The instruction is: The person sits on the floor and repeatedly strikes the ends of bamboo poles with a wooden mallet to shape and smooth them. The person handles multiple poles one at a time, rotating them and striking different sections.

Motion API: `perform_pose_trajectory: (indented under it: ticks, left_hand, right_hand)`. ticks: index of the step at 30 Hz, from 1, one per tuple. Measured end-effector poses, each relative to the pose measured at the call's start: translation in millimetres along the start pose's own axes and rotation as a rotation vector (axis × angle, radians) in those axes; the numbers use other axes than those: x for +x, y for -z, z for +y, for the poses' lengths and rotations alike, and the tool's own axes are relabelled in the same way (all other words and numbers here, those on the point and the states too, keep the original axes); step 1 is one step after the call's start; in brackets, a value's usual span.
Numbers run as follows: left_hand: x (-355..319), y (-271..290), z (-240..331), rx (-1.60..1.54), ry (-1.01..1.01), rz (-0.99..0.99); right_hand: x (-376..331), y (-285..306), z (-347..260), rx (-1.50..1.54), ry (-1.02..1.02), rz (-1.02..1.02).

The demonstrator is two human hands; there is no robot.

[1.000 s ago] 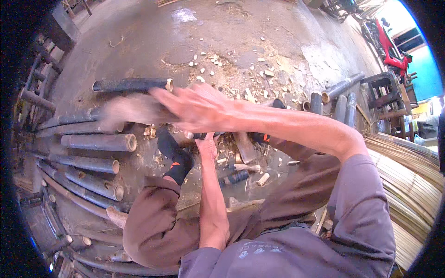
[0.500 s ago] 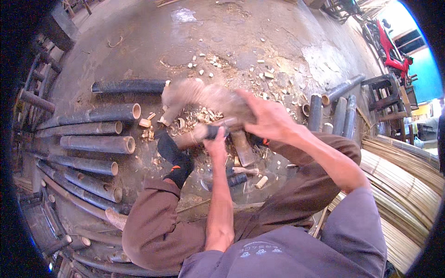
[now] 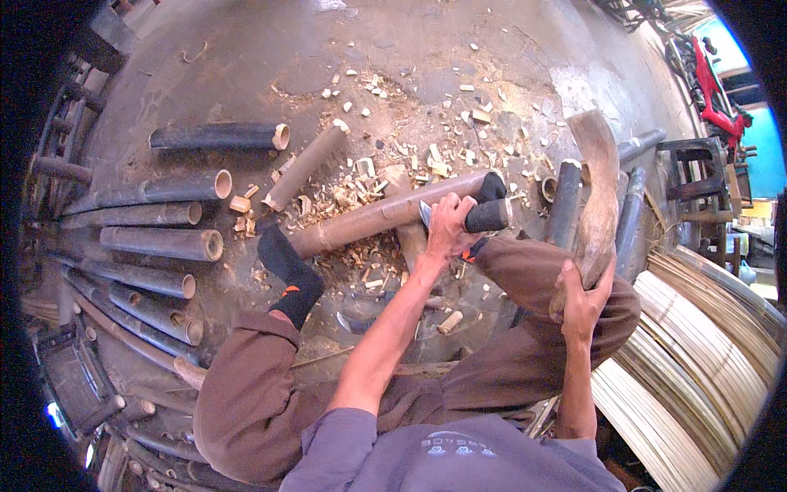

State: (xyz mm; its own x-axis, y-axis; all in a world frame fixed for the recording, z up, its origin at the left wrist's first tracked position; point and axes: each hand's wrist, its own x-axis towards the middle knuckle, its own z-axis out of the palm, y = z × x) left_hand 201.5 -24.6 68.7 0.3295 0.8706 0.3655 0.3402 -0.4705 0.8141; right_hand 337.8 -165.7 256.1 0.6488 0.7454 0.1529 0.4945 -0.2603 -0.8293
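Note:
My left hand [image 3: 449, 225] is closed round a knife, its black-wrapped handle [image 3: 487, 216] sticking out to the right. A bit of silvery blade shows beside my knuckles, close against a brown bamboo pole [image 3: 361, 223]. That pole slants up to the right between my feet; whether the blade touches it is hard to tell. To the right, my right hand [image 3: 584, 299] grips the lower end of a curved wooden club [image 3: 598, 193], raised nearly upright over my right knee. A wooden block [image 3: 408, 234] lies beneath the pole, partly hidden.
Bamboo chips [image 3: 352, 193] litter the floor around the pole. A shorter bamboo piece [image 3: 307, 166] leans at its far side. Several dark bamboo lengths [image 3: 160, 243] lie to the left, others [image 3: 564, 197] at right. Bundled split strips [image 3: 672, 336] stand near my right side.
The club, blurred over the pole before, has swung back to the right with my right hand. My left hand has shifted right along the pole with the knife.

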Motion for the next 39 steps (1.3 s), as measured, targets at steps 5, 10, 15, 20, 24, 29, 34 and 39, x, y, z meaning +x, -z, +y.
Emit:
perform_pose_trajectory:
  ticks: [5,10,15,20,24,29,34,39]
  left_hand:
    - [4.1,-5.6,-26.7,0.036,0.038,-0.11]
    - [6.1,-7.2,-35.1,0.034,0.087,-0.138]
    - [12.0,-2.2,-40.7,-0.099,0.089,-0.084]
    - [14.5,6.5,-45.4,-0.221,0.123,-0.083]
    - [23.9,1.3,-33.4,-0.319,0.224,-0.134]
    - [-1.9,-4.8,-49.9,-0.144,0.178,-0.057]
    - [7.5,-3.1,-51.9,-0.136,0.232,-0.081]
    - [7.5,-9.0,-42.6,-0.098,0.223,-0.111]
  right_hand:
    - [-0.6,-1.2,28.1,0.004,-0.054,0.001]
    - [5.6,-5.6,20.0,0.065,-0.2,-0.03]
    - [1.6,-7.9,15.6,0.007,-0.18,0.062]
    - [23.9,-3.5,16.5,0.529,-0.079,0.232]
    - [-13.2,-80.0,64.8,0.164,-0.093,0.12]
    - [-8.4,-85.9,39.5,-0.104,-0.118,-0.118]
    - [73.6,-9.5,3.6,0.36,-0.137,0.546]
    - [8.9,-59.0,20.4,0.243,-0.311,0.046]
